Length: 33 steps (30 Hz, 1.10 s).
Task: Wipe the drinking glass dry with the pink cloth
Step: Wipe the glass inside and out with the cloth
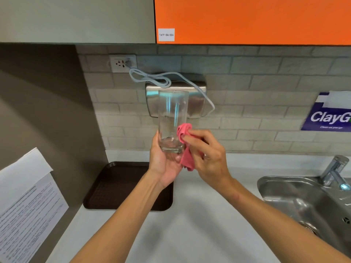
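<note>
drinking glass [173, 118] upright, raised above white surface [190, 224], base cupped in left hand [164, 164], fingers curled round its bottom. pink cloth [187, 147] bunched against glass's lower right side, pinched in right hand [207, 154], fingers closed on it, cloth tail hanging below. brown tray [117, 186] beneath left, steel sink [303, 202] at right.

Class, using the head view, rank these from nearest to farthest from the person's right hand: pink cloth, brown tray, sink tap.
1. pink cloth: held in the right hand.
2. brown tray: on the counter, lower left.
3. sink tap: far right.
</note>
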Each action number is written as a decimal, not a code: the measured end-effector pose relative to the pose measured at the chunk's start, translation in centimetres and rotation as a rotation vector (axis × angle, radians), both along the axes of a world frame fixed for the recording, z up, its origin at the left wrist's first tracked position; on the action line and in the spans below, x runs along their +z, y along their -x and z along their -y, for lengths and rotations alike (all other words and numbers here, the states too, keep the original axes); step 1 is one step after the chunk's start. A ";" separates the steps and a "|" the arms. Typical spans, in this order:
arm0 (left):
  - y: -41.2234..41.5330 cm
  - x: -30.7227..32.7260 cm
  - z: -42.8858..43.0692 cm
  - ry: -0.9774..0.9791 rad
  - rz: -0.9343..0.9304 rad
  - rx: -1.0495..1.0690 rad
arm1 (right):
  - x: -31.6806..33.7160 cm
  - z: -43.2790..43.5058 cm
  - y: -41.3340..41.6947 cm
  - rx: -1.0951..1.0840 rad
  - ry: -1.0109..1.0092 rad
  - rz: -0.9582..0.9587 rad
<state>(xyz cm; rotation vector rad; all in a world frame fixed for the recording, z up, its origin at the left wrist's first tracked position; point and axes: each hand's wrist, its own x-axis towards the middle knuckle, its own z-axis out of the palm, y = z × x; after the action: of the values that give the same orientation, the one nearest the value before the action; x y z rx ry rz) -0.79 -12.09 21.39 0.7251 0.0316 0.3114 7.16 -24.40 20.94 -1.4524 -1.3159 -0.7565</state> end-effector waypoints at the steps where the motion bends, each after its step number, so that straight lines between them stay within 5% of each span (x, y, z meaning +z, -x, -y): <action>1: 0.1 -0.3 0.2 0.003 -0.013 -0.013 | 0.1 0.2 -0.1 -0.004 0.011 0.028; 9: 0.0 -0.2 1.3 0.002 -0.039 -0.116 | 5.8 -0.7 -0.8 -0.059 -0.205 -0.069; 15: 0.2 -0.1 0.1 0.072 -0.035 -0.036 | 1.2 0.9 0.6 -0.056 0.028 0.077; 23: 0.3 -0.1 0.4 -0.070 -0.022 -0.085 | 7.6 -0.2 -0.7 -0.132 -0.124 0.109; 29: 0.5 -0.4 -0.2 -0.019 0.015 -0.075 | 2.7 0.7 0.9 -0.029 0.105 0.194; 33: 0.4 -0.3 0.2 -0.055 -0.004 -0.076 | 6.1 0.3 -0.3 -0.063 0.045 0.181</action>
<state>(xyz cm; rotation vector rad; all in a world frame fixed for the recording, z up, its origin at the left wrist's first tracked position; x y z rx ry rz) -1.21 -12.29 21.04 0.7795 -0.0013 0.2389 7.44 -24.69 27.06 -1.4948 -1.4370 -0.9229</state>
